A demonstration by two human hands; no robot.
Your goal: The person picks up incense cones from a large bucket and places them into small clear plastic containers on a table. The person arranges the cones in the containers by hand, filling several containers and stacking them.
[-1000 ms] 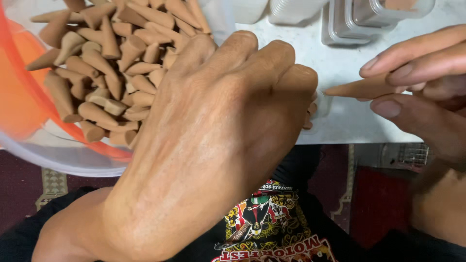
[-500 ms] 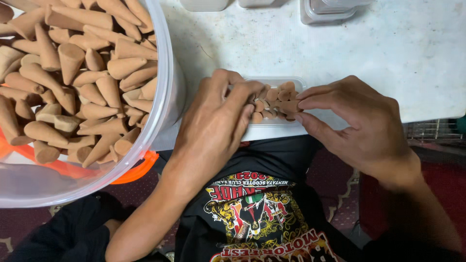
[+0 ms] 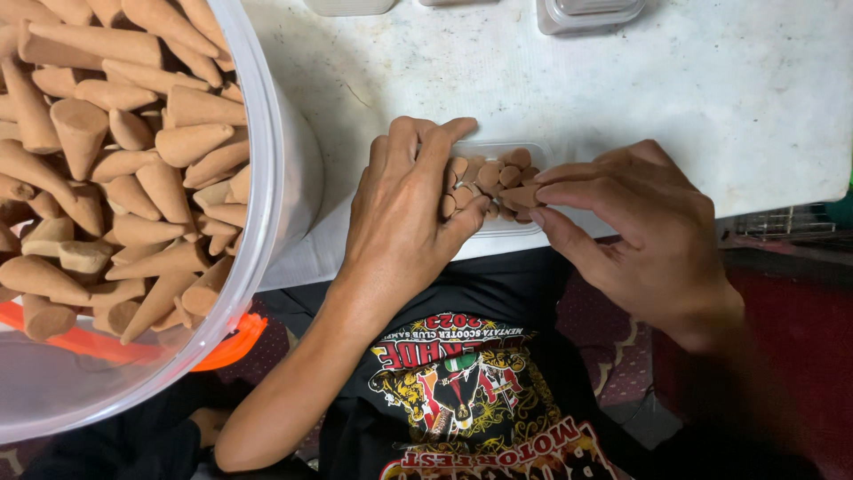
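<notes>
Two hands work at the table's edge: a left hand (image 3: 404, 218) and a right hand (image 3: 640, 236). One small clear tray (image 3: 511, 227) holds roughly ten brown cones (image 3: 487, 174), some hidden by fingers. One large clear bucket (image 3: 267, 191) holds several dozen loose cones (image 3: 133, 160), too many to count.

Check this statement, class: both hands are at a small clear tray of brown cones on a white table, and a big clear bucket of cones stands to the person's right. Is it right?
Not quite. The head view shows the bucket to the person's left, not right. Both the left hand and the right hand are at the small clear tray of brown cones on the white table.
</notes>
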